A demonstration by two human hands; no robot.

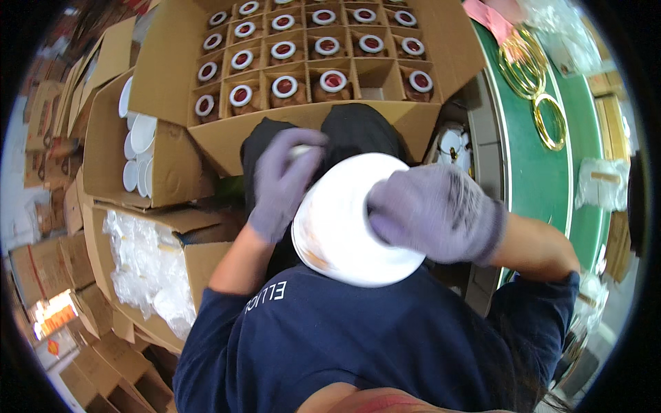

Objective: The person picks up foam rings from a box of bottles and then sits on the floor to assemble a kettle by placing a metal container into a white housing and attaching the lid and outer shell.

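A large, round white vessel (323, 213) lies tilted against my front, above my lap. Brownish marks, smeared by motion, show on its left side. My right hand (430, 213), in a grey-purple knitted glove, grips the vessel at its mouth. The fingers reach into the opening, and their tips are hidden. To the left of the vessel, my left hand (288, 175) wears the same kind of glove and is raised with its fingers curled closed. Something small and pale shows between those fingers, too blurred to name.
Beyond my knees stands a cardboard box (330, 110) with dividers, holding several white-rimmed jars (284, 86). On the left are a carton of white cups (143, 134) and one with clear plastic wrapping (148, 258). Gold rings (549, 122) lie on the green table (537, 179) at right.
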